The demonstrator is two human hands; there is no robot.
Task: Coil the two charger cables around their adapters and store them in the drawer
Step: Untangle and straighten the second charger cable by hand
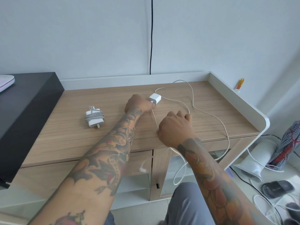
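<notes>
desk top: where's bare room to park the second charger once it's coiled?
Free: the strip between the black box and the coiled charger, and the front edge near that charger. Crowded: the right half, where the loose cable loops from the adapter held by the left hand past the right hand.

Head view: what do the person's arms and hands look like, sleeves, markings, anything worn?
Both forearms are bare, no sleeves in view, and covered in dense tattoos. The left forearm carries mostly dark shaded designs with a lettered banner; the right forearm shows orange and red floral shapes. The left hand and right hand show no rings, watch or gloves.
</notes>
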